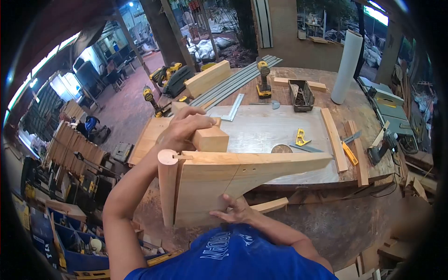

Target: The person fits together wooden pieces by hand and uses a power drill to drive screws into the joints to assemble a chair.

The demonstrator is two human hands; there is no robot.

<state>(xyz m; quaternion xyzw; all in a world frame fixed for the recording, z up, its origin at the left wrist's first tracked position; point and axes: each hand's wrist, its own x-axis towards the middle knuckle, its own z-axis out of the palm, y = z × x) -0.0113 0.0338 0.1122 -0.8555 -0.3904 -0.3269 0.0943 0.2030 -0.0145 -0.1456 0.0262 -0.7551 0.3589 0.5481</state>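
A large wooden panel with a curved lower edge stands in front of my body, its long top edge level with the bench. Along its left end runs a rounded wooden post with a slot in its top. My left hand is closed over a wooden block just behind the panel's top edge. Low on the panel, my right hand grips it near the curve, thumb and fingers against the near face. Two small dark holes show near the panel's top.
The workbench bears a drill, a metal square, a screw bin, a yellow-handled square, wood strips and a white roll. A blue toolbox sits low at the left.
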